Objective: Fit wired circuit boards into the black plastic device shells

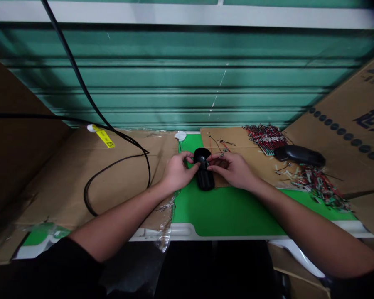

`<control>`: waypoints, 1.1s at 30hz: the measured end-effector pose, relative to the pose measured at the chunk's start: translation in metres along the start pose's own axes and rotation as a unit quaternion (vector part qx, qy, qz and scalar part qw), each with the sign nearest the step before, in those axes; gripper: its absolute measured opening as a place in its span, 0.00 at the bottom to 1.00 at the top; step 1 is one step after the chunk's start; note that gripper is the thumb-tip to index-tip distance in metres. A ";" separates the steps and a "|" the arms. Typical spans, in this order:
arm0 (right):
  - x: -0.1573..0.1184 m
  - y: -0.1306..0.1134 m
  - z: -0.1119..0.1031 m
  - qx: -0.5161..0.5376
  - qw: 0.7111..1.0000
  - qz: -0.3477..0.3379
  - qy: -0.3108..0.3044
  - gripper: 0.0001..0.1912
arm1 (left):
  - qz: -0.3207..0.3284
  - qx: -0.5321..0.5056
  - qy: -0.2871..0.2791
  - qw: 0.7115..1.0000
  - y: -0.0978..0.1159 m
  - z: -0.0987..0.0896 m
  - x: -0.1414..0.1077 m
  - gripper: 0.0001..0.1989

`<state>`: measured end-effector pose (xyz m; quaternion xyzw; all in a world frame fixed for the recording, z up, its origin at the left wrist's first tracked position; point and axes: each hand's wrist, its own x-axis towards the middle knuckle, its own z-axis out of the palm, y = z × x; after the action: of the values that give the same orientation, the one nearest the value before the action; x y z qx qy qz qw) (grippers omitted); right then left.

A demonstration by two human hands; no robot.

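Observation:
A black plastic housing (pixel 205 179) with a rounded upper end lies on the green tabletop, between my two hands. On its left side, my left hand (pixel 181 171) grips the edge with thumb and index finger. My right hand (pixel 233 169) is closed in a pinch at the housing's right side, on a small wired part (pixel 207 163) that the fingers mostly hide. Thin wire ends (pixel 223 153) show above the right index finger. Just beyond that hand, a few loose red and black wires (pixel 226 143) rest on a cardboard sheet (pixel 246 146).
To the right are a stack of wired circuit boards (pixel 264 139), another black housing (pixel 299 155) and a loose pile of wired parts (pixel 324 187). A black cable (pixel 87 187) loops over cardboard on the left. Green slats (pixel 174 79) stand behind; cardboard walls (pixel 352 120) flank the table.

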<state>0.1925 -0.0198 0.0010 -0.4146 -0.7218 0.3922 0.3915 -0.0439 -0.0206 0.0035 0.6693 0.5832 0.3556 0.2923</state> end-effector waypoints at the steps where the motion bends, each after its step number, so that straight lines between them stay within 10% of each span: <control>1: 0.000 -0.001 -0.001 -0.012 1.000 -0.001 0.002 0.14 | 0.006 -0.015 0.005 1.000 0.001 0.001 0.000 0.10; 9: 0.002 -0.001 -0.007 -0.058 0.998 -0.007 0.011 0.14 | -0.139 -0.274 -0.053 0.950 0.018 0.005 -0.005 0.14; 18: 0.001 0.003 -0.015 0.082 0.995 0.058 -0.015 0.20 | -0.110 -0.363 -0.075 0.922 0.021 0.003 -0.010 0.23; 33: -0.001 0.000 -0.024 0.013 0.999 0.006 -0.035 0.17 | -0.095 -0.375 -0.084 0.919 0.021 0.005 -0.011 0.25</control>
<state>0.2143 -0.0148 0.0104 -0.3999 -0.7272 0.4183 0.3692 -0.0290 -0.0346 0.0161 0.4799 0.4413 0.4613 0.6018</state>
